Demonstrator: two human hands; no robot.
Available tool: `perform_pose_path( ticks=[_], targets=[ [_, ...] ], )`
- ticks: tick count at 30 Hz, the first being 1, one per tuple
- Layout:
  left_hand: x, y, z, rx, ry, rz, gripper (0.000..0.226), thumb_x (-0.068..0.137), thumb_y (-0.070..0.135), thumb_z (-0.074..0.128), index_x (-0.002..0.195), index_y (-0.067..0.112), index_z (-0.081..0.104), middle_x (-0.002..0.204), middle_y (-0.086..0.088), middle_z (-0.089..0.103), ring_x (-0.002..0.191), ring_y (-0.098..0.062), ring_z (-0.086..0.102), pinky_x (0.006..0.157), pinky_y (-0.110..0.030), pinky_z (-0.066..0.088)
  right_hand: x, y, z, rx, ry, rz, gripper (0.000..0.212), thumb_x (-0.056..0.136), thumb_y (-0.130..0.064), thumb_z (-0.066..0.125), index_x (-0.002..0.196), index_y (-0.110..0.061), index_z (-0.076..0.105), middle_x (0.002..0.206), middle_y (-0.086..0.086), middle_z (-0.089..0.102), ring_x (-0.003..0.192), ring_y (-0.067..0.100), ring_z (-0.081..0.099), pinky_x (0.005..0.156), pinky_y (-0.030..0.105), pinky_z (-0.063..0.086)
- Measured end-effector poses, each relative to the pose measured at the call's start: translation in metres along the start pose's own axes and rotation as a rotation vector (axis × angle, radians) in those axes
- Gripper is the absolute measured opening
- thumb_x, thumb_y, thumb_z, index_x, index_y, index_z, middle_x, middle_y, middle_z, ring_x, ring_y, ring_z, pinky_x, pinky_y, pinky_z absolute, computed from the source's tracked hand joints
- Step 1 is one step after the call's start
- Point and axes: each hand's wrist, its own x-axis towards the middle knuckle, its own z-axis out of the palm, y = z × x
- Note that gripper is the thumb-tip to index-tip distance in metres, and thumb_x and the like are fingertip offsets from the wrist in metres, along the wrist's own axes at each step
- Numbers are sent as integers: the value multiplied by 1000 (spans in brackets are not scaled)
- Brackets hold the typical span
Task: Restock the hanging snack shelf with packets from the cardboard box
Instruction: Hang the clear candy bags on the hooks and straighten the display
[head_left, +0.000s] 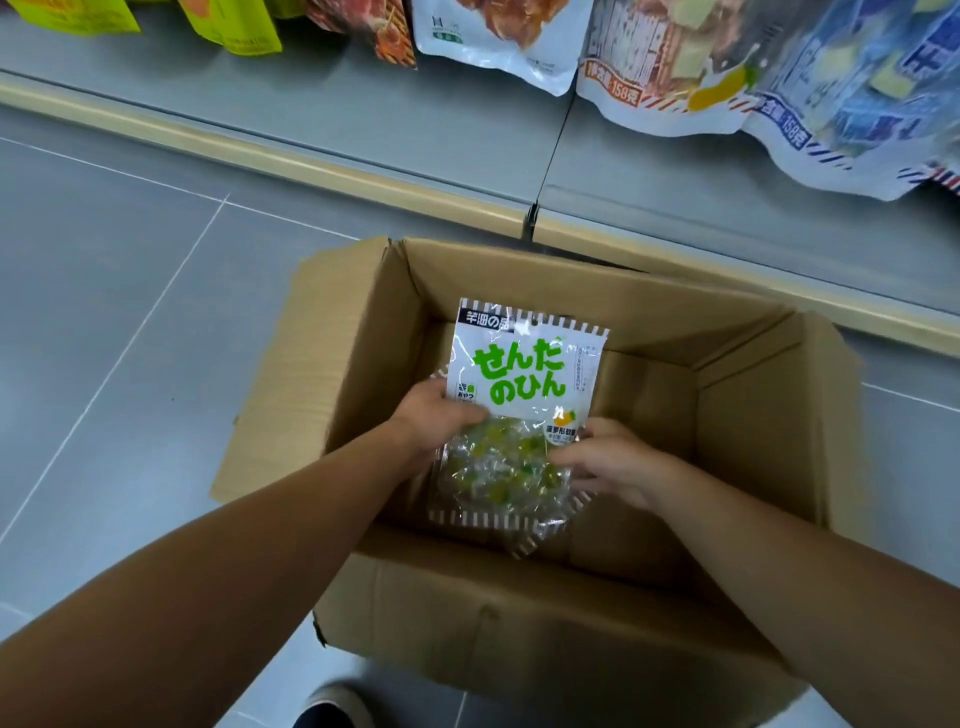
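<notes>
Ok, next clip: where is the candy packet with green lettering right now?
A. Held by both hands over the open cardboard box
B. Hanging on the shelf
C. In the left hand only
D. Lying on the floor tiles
A: the left hand and right hand both grip the candy packet above the open cardboard box.

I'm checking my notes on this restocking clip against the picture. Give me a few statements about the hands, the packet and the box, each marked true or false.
1. Both hands hold the same candy packet. True: the left hand grips its left edge, the right hand its lower right.
2. The packet's large lettering is red. False: it is green on white.
3. The cardboard box stands on the floor with its flaps open. True.
4. The packet already hangs on the shelf. False: it is over the open box, in the hands.
5. Hanging snack bags show at the top of the view. True.
</notes>
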Motion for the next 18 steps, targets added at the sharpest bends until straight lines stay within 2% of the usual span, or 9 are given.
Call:
perform_pose_path(
  ticks=[3,7,9,11,14,16,18],
  targets=[
    [-2,-2,6,15,-37,82,22,85,-3,67,105,6,69,107,-15,73,101,-33,69,95,-47,54,-8,3,-7,68,30,-61,30,88,-10,72,113,-20,59,111,-1,64,102,16,63,96,40,54],
    [-14,4,12,-74,11,158,18,84,4,71,101,11,71,105,-13,74,99,-35,69,94,-51,54,-25,-2,-16,120,120,-192,22,91,-16,70,92,-28,53,98,-9,59,99,16,61,97,46,51],
    [-29,17,14,-99,12,185,28,76,17,76,103,12,72,106,-11,74,103,-36,68,94,-56,53,-45,-12,-23,137,162,-241,24,92,-17,70,87,-30,50,95,-12,57,95,13,60,95,44,51],
    [-52,34,14,-124,-4,198,34,73,21,75,106,14,72,108,-9,74,104,-34,69,95,-56,52,-71,-23,-30,164,180,-268,22,92,-19,70,86,-31,53,96,-12,60,92,9,61,92,40,52],
    [-99,75,9,-152,-1,187,21,83,12,73,104,17,73,106,-6,75,102,-32,70,93,-59,52,-127,-53,-41,203,202,-269,12,87,-24,74,94,-27,64,102,-2,70,99,19,67,91,46,54],
    [-142,112,2,-144,1,181,21,83,15,73,104,18,73,105,-7,75,102,-37,69,91,-62,51,-174,-76,-48,224,209,-265,24,79,-32,77,100,-27,68,105,-2,73,101,21,69,93,49,56],
    [-181,149,-4,-135,-13,195,27,77,20,75,104,18,74,105,-10,75,103,-43,66,88,-62,50,-220,-100,-58,235,229,-266,20,82,-31,78,96,-31,65,103,-5,71,99,17,68,89,42,56]
  ],
)
